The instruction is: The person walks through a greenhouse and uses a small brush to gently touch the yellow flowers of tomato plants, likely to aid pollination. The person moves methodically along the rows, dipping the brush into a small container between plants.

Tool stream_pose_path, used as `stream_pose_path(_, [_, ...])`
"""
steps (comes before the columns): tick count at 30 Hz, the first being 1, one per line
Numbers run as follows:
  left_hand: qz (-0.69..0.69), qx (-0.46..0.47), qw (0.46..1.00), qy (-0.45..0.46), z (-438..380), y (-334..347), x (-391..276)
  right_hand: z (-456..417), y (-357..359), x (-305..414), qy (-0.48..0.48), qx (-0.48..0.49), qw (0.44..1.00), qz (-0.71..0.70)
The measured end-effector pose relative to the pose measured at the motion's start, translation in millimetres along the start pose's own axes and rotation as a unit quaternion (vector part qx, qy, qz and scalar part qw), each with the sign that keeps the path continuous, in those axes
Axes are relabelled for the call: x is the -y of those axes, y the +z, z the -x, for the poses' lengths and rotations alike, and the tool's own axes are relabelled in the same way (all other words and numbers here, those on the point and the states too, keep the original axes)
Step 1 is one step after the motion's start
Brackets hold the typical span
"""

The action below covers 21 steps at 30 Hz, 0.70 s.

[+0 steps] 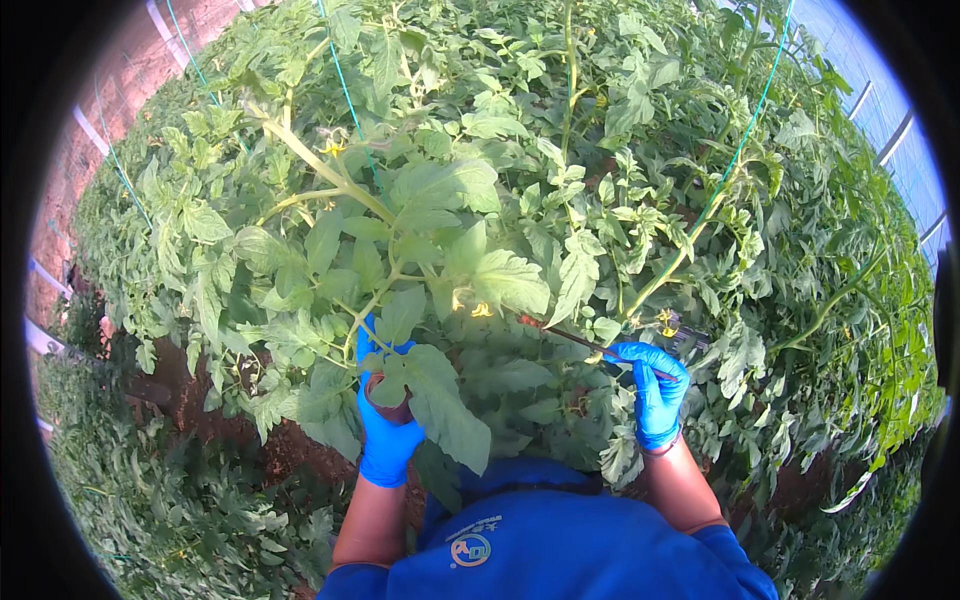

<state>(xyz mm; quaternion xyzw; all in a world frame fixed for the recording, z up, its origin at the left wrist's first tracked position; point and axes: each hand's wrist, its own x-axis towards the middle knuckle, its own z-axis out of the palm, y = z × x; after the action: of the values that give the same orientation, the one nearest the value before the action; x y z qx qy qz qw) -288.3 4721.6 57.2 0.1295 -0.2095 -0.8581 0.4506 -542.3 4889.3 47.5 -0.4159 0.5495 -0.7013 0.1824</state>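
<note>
My left hand [387, 424], in a blue glove, is wrapped around a small brownish container [390, 401], partly covered by tomato leaves. To the right, my right hand [657, 386], gloved the same way, holds a thin dark stick [577, 340] between its fingertips. The stick points left, and its reddish-brown tip [529, 320] lies close to a yellow tomato flower [481, 310]; it is not clear whether they touch. A large tomato leaf [442, 397] hangs beside my left hand. A thick tomato stem [330, 172] slants down from the upper left above it.
Dense tomato plants surround both hands. Green support strings [351, 105] run up at the left, and another string [750, 135] runs along a stem at the right. More yellow flowers [666, 322] hang above my right hand. Brown soil [300, 454] shows at the lower left.
</note>
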Motion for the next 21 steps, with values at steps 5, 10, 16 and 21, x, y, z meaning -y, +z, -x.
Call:
stream_pose_path(5, [-0.406, 0.029, 0.911, 0.058, 12, 1, 18, 48, -50, -2, 0.018, -0.070, 0.997, 0.022])
stream_pose_path(10, [-0.511, 0.115, 0.850, 0.047, 15, -22, 52, 85, -96, 6, 0.010, -0.261, 0.961, 0.085])
stream_pose_path(16, [-0.544, 0.183, 0.813, -0.100, 25, -17, 83, 78, -109, 4, -0.012, -0.306, 0.945, 0.116])
stream_pose_path(21, [-0.593, 0.285, 0.752, -0.037, 22, 8, 91, 68, -117, -5, 0.008, -0.277, 0.956, 0.090])
